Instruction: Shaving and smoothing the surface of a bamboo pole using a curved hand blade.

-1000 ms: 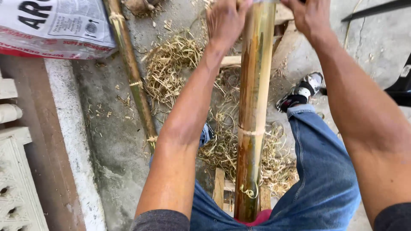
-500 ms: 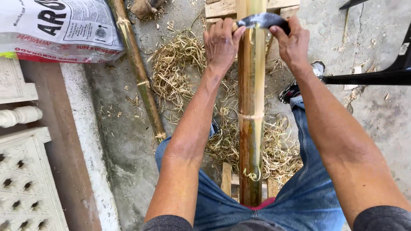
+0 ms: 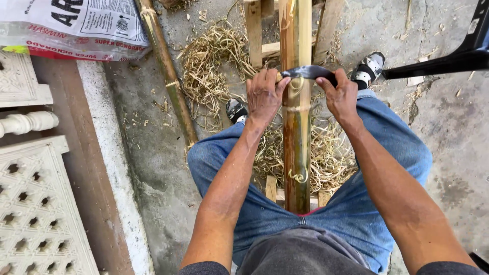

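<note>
Item: one bamboo pole (image 3: 297,153), thick, yellow-brown, running from the person's lap at lower centre of the frame to the top edge, resting on a wooden frame (image 3: 257,30) at top centre. Judged stiff, hard and fairly heavy for its length; the skin looks smooth and likely slippery, so the better hold is near a node ring or braced between the knees, as here. Item: one dark curved blade (image 3: 308,72), laid across the pole at centre frame. Left hand (image 3: 263,94) is closed around the blade's left end, fingers curled tight; right hand (image 3: 340,97) is closed around its right end in the same way. Item: one thinner bamboo stick (image 3: 168,76), lying loose on the concrete floor (image 3: 153,168), upper left of centre, well apart from the pole. Item: shavings (image 3: 214,61), pale curled strips, too many to count, heaped around the frame. Item: one printed sack (image 3: 71,25), upper left. Shoes: two.
</note>
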